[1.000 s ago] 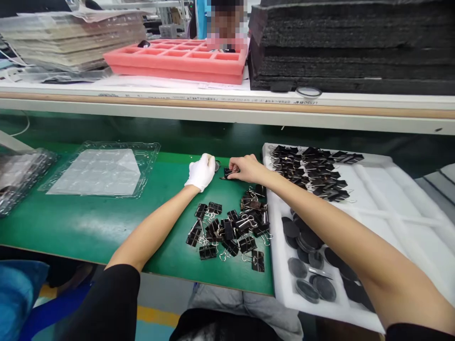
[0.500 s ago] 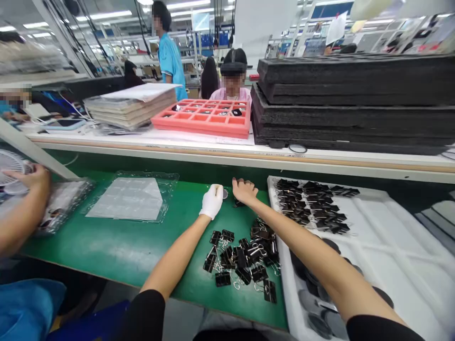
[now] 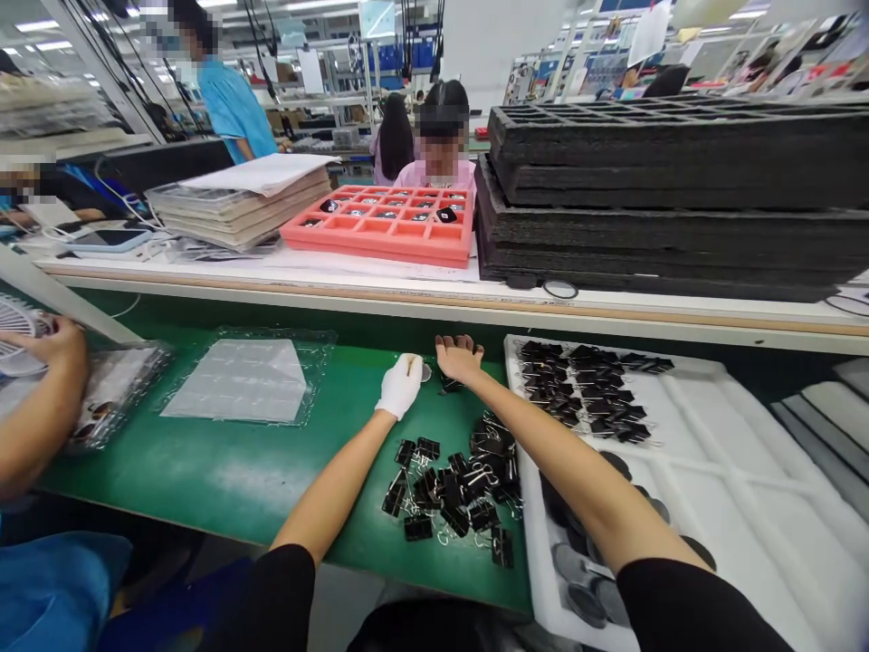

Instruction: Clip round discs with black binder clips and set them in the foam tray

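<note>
My left hand (image 3: 399,387), in a white glove, is closed in a pinch on the edge of a small round clear disc (image 3: 425,372). Just right of it, my bare right hand (image 3: 460,359) reaches to the back of the green table, back of the hand up. Its fingers are bent and slightly apart; their tips are dark and partly hidden, and I see nothing held in them. A black binder clip (image 3: 451,385) lies under its near side. Closer to me is a loose heap of black binder clips (image 3: 454,489) with silver handles.
A white foam tray (image 3: 685,398) on the right bears rows of clipped pieces (image 3: 587,389) and dark round discs (image 3: 587,602). A clear plastic tray (image 3: 237,380) lies left. The shelf carries a red divided tray (image 3: 373,237) and black foam trays (image 3: 665,240). A co-worker's hand (image 3: 64,349) holds a white fan.
My hands stay close together at the back of the table, with little movement. The view has shifted slightly. A standing person in blue in the background has moved left.
</note>
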Motion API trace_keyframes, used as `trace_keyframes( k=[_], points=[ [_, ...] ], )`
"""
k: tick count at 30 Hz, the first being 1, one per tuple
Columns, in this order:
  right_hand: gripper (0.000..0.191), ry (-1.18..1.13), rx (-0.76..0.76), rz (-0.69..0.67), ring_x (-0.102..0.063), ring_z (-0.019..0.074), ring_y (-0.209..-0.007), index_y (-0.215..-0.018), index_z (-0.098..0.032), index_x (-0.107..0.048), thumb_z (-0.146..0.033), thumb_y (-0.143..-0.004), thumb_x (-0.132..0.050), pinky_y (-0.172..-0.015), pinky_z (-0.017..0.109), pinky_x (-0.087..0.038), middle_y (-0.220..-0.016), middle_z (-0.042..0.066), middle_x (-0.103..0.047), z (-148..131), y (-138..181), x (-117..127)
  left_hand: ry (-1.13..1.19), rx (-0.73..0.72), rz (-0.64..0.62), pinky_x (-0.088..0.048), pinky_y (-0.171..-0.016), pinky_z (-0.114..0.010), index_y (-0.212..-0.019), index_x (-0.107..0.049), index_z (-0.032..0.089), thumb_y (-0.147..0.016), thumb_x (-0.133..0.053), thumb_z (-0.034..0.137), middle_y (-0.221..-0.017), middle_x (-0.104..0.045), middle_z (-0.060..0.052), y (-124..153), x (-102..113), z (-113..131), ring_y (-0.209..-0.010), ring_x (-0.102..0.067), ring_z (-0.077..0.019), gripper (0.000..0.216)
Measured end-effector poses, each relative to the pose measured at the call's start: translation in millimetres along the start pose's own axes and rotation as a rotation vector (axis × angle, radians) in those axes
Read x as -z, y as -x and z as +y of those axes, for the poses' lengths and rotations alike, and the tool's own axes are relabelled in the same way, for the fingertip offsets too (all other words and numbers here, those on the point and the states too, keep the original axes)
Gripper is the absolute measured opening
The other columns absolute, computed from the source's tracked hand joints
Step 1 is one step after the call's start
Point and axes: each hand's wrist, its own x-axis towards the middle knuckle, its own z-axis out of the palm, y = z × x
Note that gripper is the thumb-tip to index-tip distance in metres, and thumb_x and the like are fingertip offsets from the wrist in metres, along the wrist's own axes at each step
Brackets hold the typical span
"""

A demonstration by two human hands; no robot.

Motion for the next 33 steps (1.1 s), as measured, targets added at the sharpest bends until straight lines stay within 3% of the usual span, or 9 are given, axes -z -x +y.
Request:
trace_keyframes(
  k=[6, 15, 21, 25, 33],
  points=[
    [0.064, -0.07, -0.093, 0.026, -0.035, 0.033, -0.147, -0.147, -0.025, -0.051, -0.048, -0.108, -0.005, -0.113, 0.062, -0.033, -0.148, 0.02, -0.05, 1.8, 5.4, -6.7, 0.029, 0.017, -0.013, -0.053, -0.092, -0.037, -0.112, -0.066, 0.025, -0.103, -0.047, 0.042, -0.111, -0.078, -0.008, -0.1, -1.0, 0.7, -0.105, -0.072, -0.0269, 0.027],
    [0.061, -0.109, -0.083, 0.073, -0.018, 0.0328, -0.155, -0.149, -0.025, -0.049, -0.05, -0.107, -0.012, -0.121, 0.062, -0.019, -0.159, 0.017, -0.036, 11.1, 3.4, -14.9, 0.051, 0.049, -0.01, -0.054, -0.089, -0.036, -0.109, -0.064, 0.024, -0.101, -0.051, 0.039, -0.102, -0.078, -0.006, 0.9, -4.9, 0.3, -0.095, -0.073, -0.0239, 0.022],
    [0.062, -0.143, -0.069, 0.048, -0.009, 0.0319, -0.158, -0.149, -0.026, -0.047, -0.051, -0.106, -0.011, -0.123, 0.064, -0.012, -0.163, 0.015, -0.029, 22.6, -2.8, -20.7, 0.272, 0.214, -0.105, -0.057, -0.063, -0.029, -0.102, -0.059, 0.021, -0.1, -0.055, 0.038, -0.096, -0.076, -0.006, 8.6, -2.1, 9.8, -0.061, -0.069, -0.0139, 0.018],
    [0.062, -0.208, -0.111, 0.07, -0.008, 0.0287, -0.159, -0.148, -0.027, -0.046, -0.051, -0.106, -0.007, -0.125, 0.062, -0.008, -0.164, 0.013, -0.028, 26.5, -7.1, -25.5, 0.346, 0.302, -0.183, -0.057, -0.057, -0.023, -0.107, -0.055, 0.019, -0.097, -0.06, 0.03, -0.102, -0.074, -0.007, 16.1, -7.3, 18.6, -0.068, -0.072, -0.0129, 0.016],
    [0.056, -0.252, -0.121, 0.112, -0.015, 0.0264, -0.157, -0.139, -0.027, -0.05, -0.048, -0.107, -0.01, -0.127, 0.059, -0.009, -0.16, 0.012, -0.034, 32.2, -8.7, -29.2, 0.277, 0.323, -0.243, -0.057, -0.057, -0.023, -0.107, -0.057, 0.019, -0.096, -0.061, 0.026, -0.098, -0.075, -0.006, 16.2, -18.1, 26.2, -0.069, -0.073, -0.0135, 0.013]
  ],
)
